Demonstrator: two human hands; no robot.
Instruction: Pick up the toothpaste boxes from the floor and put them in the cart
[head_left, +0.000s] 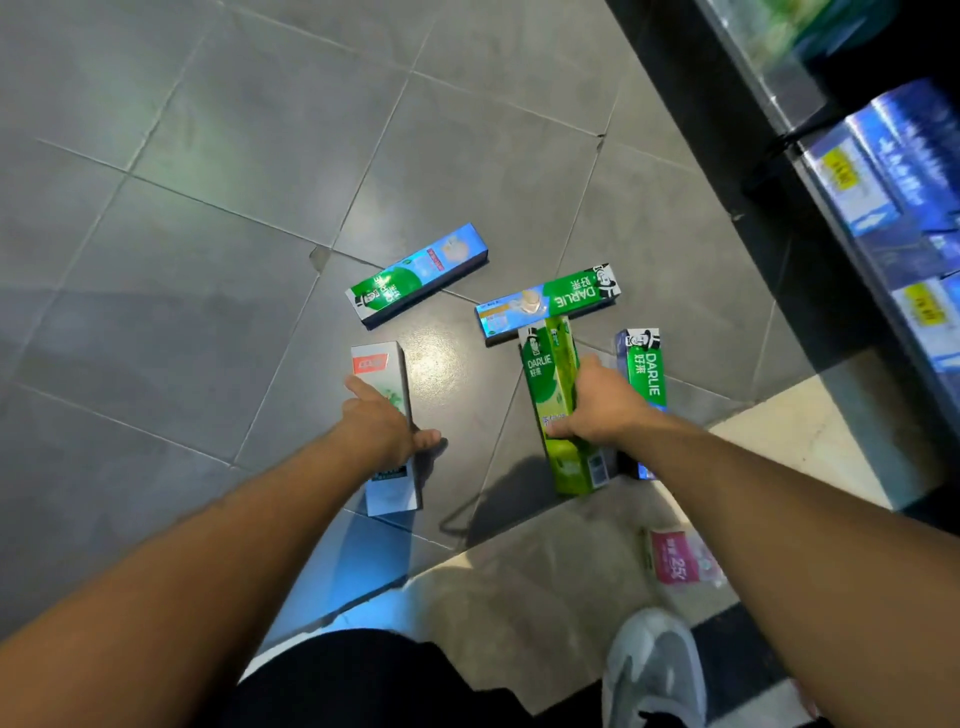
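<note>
Several toothpaste boxes lie on the grey tiled floor. My left hand (382, 428) grips a white box with a red label (382, 371), thumb on one side and fingers round the other. My right hand (597, 402) grips a green Darlie box (550, 379). Right of it lies a blue and green Darlie box (644, 371). Beyond my hands lie two more Darlie boxes, one to the left (418, 275) and one to the right (548, 304). No cart is in view.
A dark store shelf (769, 104) with blue packages (878, 171) runs along the right side. A pink flat packet (675, 561) lies on the floor near my grey shoe (654, 670). Bare floor tiles stretch to the left and far side.
</note>
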